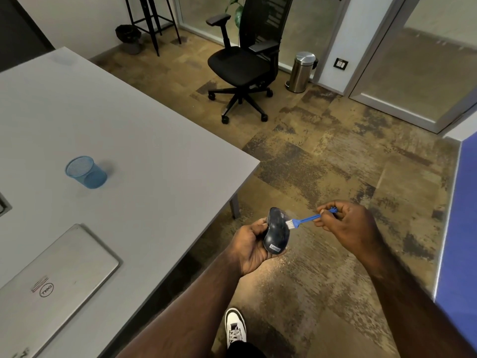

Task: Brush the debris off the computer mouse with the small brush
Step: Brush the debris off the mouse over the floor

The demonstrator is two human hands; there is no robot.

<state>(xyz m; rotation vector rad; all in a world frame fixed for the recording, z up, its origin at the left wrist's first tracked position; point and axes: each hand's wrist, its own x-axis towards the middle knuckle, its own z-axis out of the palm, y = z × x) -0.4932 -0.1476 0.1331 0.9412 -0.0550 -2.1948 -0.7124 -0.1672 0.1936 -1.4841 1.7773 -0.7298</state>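
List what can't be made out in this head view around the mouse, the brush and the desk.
- Debris on the dark blue computer mouse: too small to see.
- Mouse underside: covered by the left hand.
- End of the small blue plastic brush: wrapped by the right hand.
- Inside of the blue mesh cup: angle hides the bottom.
- Closed silver laptop: near corner cut off by the frame edge.

I see my two hands working off the table's near-right corner, over open mottled brown carpet (322, 177) — nothing stands around them there. To the left, the grey table (144, 140) edge hems in that side. A blue wall panel (462, 215) closes the right. The black wheeled office chair (242, 65) and steel pedal bin (302, 72) stand far off.
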